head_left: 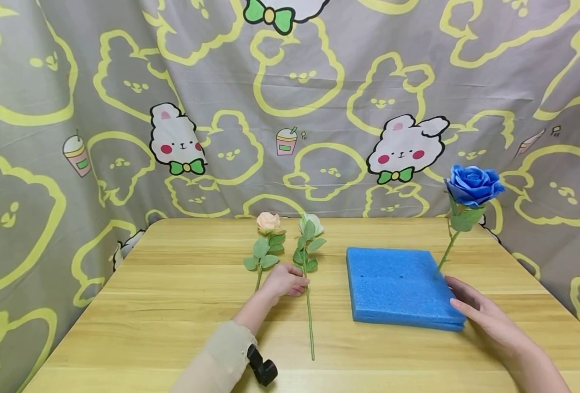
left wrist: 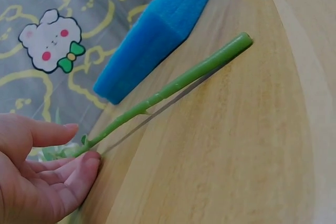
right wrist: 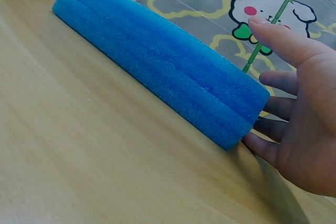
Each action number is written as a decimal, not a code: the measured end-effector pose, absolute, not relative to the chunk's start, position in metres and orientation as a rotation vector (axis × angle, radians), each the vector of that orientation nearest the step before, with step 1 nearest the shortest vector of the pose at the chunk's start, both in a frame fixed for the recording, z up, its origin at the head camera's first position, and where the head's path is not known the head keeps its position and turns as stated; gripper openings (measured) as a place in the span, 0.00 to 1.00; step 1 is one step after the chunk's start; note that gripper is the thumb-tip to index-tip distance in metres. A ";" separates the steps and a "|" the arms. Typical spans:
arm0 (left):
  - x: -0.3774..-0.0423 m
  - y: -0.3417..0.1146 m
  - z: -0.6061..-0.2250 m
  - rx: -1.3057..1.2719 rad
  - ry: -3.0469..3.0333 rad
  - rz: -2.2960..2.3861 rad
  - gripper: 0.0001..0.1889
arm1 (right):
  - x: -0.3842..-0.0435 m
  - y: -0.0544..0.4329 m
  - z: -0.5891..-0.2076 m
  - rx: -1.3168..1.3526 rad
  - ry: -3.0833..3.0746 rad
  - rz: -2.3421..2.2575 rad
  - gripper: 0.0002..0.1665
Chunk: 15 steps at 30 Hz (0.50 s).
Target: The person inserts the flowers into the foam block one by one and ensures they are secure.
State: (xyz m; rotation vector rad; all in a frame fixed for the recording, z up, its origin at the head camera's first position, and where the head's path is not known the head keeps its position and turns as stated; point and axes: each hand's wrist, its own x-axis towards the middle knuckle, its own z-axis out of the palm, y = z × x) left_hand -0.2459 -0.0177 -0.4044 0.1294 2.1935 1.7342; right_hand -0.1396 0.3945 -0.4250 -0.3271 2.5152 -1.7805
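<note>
While the right hand [head_left: 491, 316], fingers extended, touches the side of a flat blue foam block [head_left: 398, 289] holding a blue artificial rose [head_left: 472, 188], the left hand [head_left: 282, 281], thumb and fingers parted, loosely surrounds the stem of a pale-green artificial rose [head_left: 302, 255] lying on the wooden table [head_left: 172, 305].

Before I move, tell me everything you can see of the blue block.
The blue block is a thick, flat, four-sided slab that looks like foam, with a slightly rough surface. A lengthwise seam along its side suggests stacked layers. Its top shows small dark spots, perhaps holes. It lies flat on the right part of the wooden table. The blue rose's stem rises from its top near the right edge, leaning right. The right hand touches that edge.
</note>
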 end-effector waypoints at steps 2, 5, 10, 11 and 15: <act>-0.246 -0.016 -0.405 0.129 2.205 1.726 0.16 | -0.140 0.395 -0.425 -0.328 2.520 -1.776 0.32; -0.246 -0.014 -0.406 0.118 2.224 1.711 0.16 | -0.139 0.395 -0.425 -0.324 2.530 -1.766 0.32; -0.245 -0.008 -0.406 0.085 2.291 1.655 0.14 | -0.139 0.395 -0.426 -0.334 2.529 -1.775 0.32; -0.244 -0.006 -0.405 0.076 2.306 1.643 0.14 | -0.139 0.395 -0.426 -0.338 2.528 -1.778 0.32; -0.244 -0.002 -0.406 0.057 2.366 1.606 0.13 | -0.139 0.395 -0.426 -0.349 2.522 -1.782 0.32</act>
